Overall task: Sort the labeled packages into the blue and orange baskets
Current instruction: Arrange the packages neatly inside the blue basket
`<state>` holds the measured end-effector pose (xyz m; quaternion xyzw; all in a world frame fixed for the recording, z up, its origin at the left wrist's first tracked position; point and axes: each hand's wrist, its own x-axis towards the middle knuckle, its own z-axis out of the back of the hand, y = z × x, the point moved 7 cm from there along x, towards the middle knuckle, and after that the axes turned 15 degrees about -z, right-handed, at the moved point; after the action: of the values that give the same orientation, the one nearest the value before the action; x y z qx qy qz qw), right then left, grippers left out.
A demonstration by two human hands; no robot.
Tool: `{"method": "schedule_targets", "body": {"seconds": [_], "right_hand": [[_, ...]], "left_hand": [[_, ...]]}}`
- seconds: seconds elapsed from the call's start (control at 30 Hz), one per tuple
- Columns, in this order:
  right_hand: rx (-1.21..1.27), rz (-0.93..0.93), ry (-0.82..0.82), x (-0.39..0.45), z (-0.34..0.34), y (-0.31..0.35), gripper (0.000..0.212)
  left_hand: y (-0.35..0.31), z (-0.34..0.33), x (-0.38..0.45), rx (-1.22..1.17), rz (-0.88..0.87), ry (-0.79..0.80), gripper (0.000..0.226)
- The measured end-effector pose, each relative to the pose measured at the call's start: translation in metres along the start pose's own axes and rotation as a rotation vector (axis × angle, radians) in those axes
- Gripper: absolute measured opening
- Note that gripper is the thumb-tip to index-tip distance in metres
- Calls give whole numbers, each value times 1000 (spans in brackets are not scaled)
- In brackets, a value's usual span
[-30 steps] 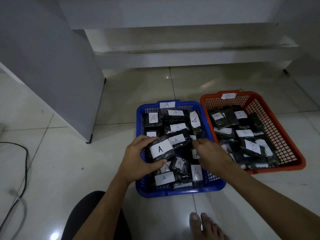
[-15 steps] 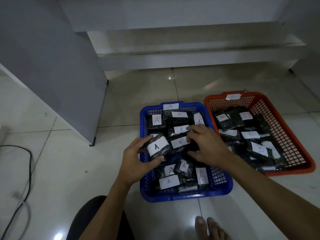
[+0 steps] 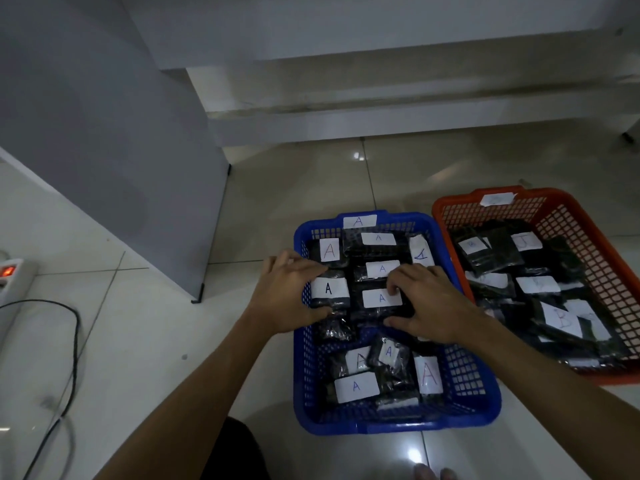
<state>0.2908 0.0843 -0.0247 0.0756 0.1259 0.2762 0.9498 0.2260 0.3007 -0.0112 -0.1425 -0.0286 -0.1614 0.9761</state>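
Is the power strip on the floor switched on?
On, it seems: the power strip's switch glows red.

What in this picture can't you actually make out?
- Head view, the tag on the orange basket: writing too faint to read.
- Packages under the right hand: labels hidden by the hand.
- Lower layers in the blue basket: buried under top packages.
- Power strip: cut off by the left edge.
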Motion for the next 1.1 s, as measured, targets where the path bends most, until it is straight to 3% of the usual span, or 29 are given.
{"method": "schedule_targets", "body": {"seconds": [0.17, 0.37, 0.47, 0.57, 0.67, 0.77, 0.9, 1.1], "right_hand": [[22, 6, -12, 4, -1, -3, 49], [48, 4, -6, 1, -1, 2, 49], [85, 8, -75, -9, 6, 7, 48], [143, 7, -70, -31, 12, 14, 31], [46, -4, 103, -57, -12, 19, 31], [-12, -43, 150, -70, -33, 20, 42], [-69, -54, 82, -73, -28, 29, 42], [58, -101, 71, -82, -18, 22, 40]], "left_hand": [[7, -2, 9, 109, 37, 128, 84], [5, -8, -1, 101, 63, 128, 86], [-1, -4, -13, 55, 115, 8, 89], [-34, 2, -28, -193, 77, -182, 64], [-89, -23, -43, -375, -7, 63, 37], [-110, -54, -51, -362, 7, 282, 36], [-109, -62, -46, -274, 95, 307, 49], [-105, -57, -47, -326, 109, 224, 41]]}}
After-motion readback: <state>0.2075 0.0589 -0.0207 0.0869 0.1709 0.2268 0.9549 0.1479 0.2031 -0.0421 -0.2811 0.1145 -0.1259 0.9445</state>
